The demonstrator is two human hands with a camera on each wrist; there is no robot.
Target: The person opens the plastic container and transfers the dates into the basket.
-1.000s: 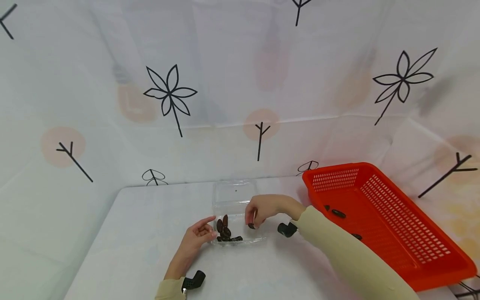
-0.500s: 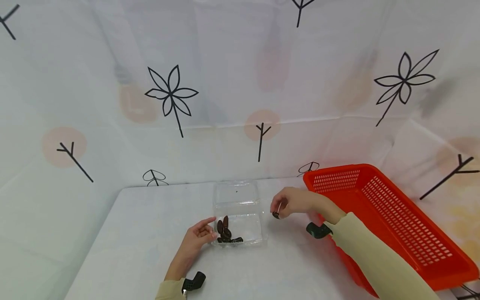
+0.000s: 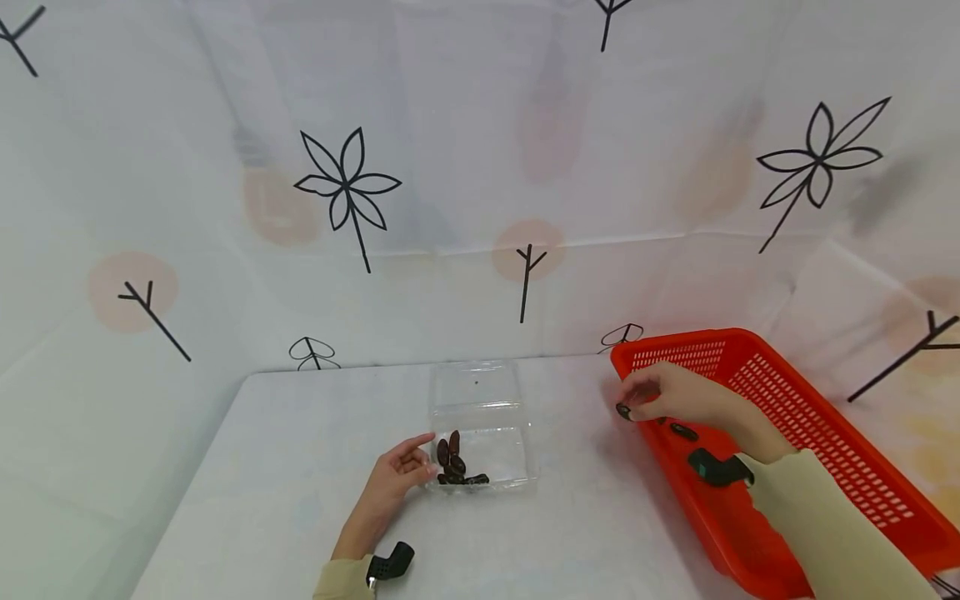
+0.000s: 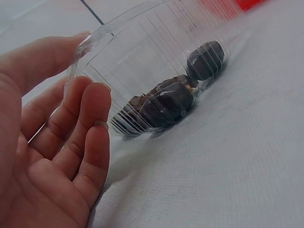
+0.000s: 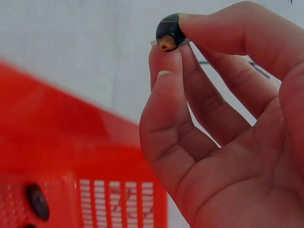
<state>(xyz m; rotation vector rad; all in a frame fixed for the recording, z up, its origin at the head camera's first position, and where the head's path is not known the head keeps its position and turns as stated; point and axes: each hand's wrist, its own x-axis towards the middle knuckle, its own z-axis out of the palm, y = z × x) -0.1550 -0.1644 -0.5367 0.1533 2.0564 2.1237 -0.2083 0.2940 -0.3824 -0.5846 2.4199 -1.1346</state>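
A dark glossy date (image 3: 623, 412) is pinched between the thumb and fingertips of my right hand (image 3: 678, 396), at the left rim of the red basket. In the right wrist view, the date (image 5: 170, 32) shows its pale stem end. My left hand (image 3: 396, 468) rests at the left side of a clear plastic box (image 3: 498, 450), thumb and forefinger apart and touching its edge. Several dates (image 3: 443, 452) lie inside, grouped along the left and front; the left wrist view shows dark dates (image 4: 167, 105) through the ribbed wall.
The red mesh basket (image 3: 678, 500) stands on the right, partly covered by my right arm. Inside it lies a date (image 3: 684, 432), with another partly hidden beside it. Behind the box its clear lid (image 3: 476, 385) lies folded back on the white tabletop (image 3: 300, 467). A patterned cloth hangs behind.
My right hand has carried the date out from over the clear box, rightward to the basket's rim. The left hand and the dates in the box have stayed put.
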